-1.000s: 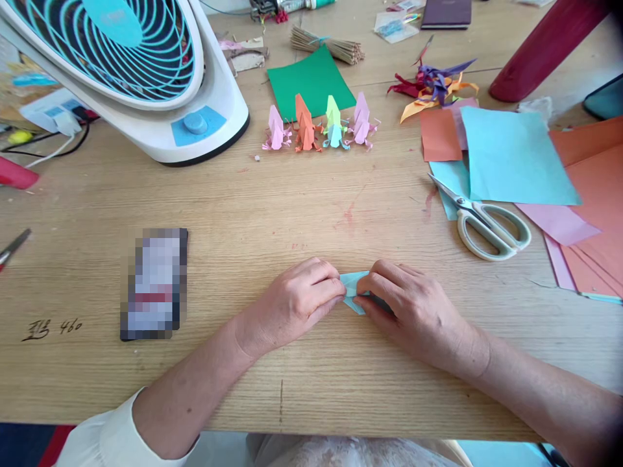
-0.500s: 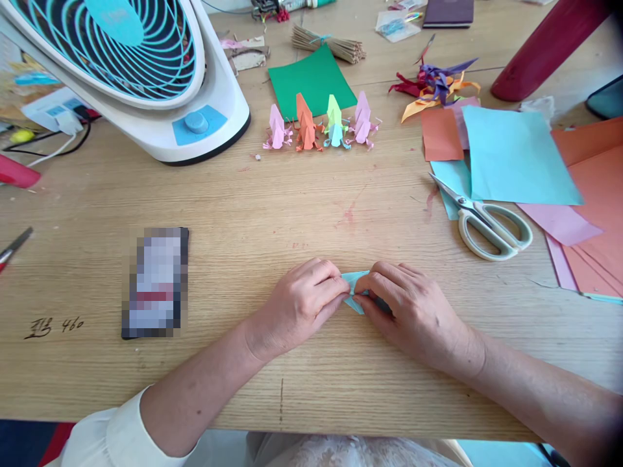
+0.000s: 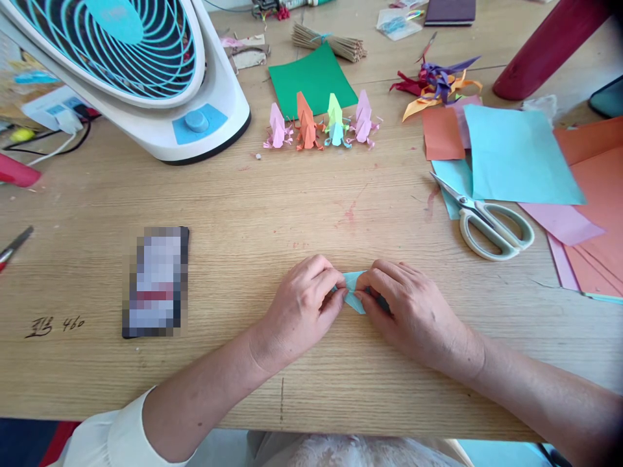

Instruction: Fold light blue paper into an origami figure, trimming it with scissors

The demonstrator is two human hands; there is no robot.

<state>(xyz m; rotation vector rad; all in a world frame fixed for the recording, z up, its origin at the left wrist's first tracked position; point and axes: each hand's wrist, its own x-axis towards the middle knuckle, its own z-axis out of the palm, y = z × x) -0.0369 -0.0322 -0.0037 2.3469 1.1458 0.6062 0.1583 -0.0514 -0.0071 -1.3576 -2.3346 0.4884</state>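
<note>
A small folded piece of light blue paper (image 3: 355, 283) is between my two hands, low over the wooden table. My left hand (image 3: 307, 301) pinches its left end between thumb and fingers. On the other side my right hand (image 3: 411, 308) grips the paper with thumb and bent forefinger, and hides most of that end. Farther back, several folded paper figures in pink, orange, green-blue and lilac (image 3: 306, 123) stand in a row.
White-handled scissors (image 3: 491, 224) lie at the right beside blue square paper (image 3: 525, 155) and orange sheets (image 3: 598, 240). A phone (image 3: 156, 282) lies to the left, below a fan (image 3: 214, 123). Green paper (image 3: 314, 81) and a stick bundle (image 3: 331, 43) are at the back.
My left thumb and fingers have shifted slightly at the left end of the blue paper, with the thumb now bent more. My right hand has stayed nearly in place.
</note>
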